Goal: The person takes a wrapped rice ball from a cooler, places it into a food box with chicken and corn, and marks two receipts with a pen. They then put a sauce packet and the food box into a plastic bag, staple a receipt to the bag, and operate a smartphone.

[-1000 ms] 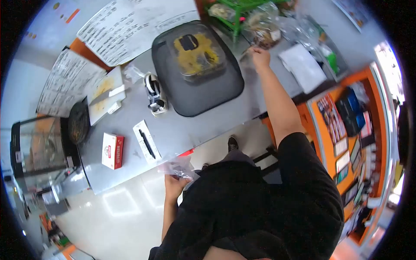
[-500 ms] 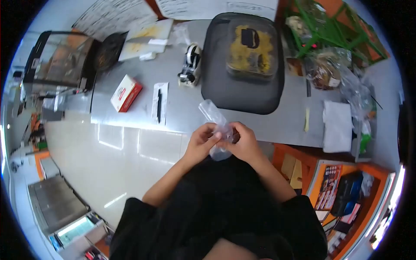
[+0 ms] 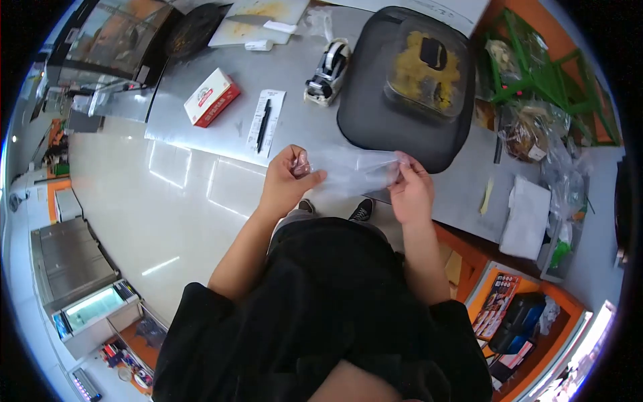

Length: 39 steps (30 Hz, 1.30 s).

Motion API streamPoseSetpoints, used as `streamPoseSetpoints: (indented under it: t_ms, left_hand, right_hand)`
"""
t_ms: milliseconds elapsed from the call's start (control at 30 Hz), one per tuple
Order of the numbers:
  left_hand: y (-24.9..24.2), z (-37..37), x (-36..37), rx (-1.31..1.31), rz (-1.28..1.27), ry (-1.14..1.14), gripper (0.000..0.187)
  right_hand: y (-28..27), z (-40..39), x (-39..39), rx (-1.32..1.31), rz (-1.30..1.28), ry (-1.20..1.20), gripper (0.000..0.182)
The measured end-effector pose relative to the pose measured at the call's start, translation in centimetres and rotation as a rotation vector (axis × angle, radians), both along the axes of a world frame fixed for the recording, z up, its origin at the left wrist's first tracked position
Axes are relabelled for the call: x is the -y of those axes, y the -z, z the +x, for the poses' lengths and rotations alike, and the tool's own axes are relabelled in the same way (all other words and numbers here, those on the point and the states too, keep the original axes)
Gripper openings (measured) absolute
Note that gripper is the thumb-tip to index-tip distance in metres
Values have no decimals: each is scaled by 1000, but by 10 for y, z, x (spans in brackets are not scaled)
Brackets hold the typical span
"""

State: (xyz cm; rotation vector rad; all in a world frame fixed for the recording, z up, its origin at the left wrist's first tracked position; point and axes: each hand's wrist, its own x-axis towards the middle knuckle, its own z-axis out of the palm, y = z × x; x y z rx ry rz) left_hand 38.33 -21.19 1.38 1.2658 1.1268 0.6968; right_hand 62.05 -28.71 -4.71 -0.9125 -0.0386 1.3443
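A clear plastic bag (image 3: pixel 351 171) is stretched sideways between my two hands, in front of the table edge. My left hand (image 3: pixel 288 181) grips its left end, fingers curled with the thumb pointing inward. At the other end, my right hand (image 3: pixel 410 184) pinches the film between thumb and fingers. Just beyond the bag lies a dark grey tray (image 3: pixel 362 114), bearing a lidded clear container (image 3: pixel 429 70) with yellow contents. A tape dispenser (image 3: pixel 327 70) stands left of the tray. Farther left, a black pen (image 3: pixel 264 125) rests on a paper slip (image 3: pixel 274 107).
A red and white box (image 3: pixel 211 98) sits on the metal table (image 3: pixel 181 127). Behind it are a white cutting board (image 3: pixel 258 20) with a knife and a round black pan (image 3: pixel 194 30). At right are a green rack (image 3: pixel 556 80), plastic bags and a folded white cloth (image 3: pixel 526 218).
My hands have moved apart and drawn the bunched bag out wide between them. The view has shifted, so the table items appear higher and farther right.
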Motion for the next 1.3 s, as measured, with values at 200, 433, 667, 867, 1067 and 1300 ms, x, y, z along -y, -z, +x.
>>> streamPoseSetpoints:
  t_ms: [200, 433, 667, 867, 1067, 1300]
  left_hand:
    - [4, -40, -2, -172, 91, -348, 45]
    - [-8, -120, 27, -64, 13, -299, 45]
    - [-8, -190, 24, 385, 70, -630, 31]
    - [59, -250, 19, -10, 372, -582, 38]
    - [49, -299, 33, 175, -165, -446, 45]
    - [113, -282, 49, -27, 147, -508, 35]
  right_hand:
    - [-27, -84, -3, 1141, 185, -498, 25]
    - [-25, -129, -30, 1401, 234, -123, 30]
    - [-72, -211, -42, 425, 206, -352, 19]
    - [-33, -259, -71, 1591, 624, -636, 12]
    - [-6, -311, -60, 1736, 363, -764, 54]
    - [-8, -343, -63, 1500, 471, -977, 96]
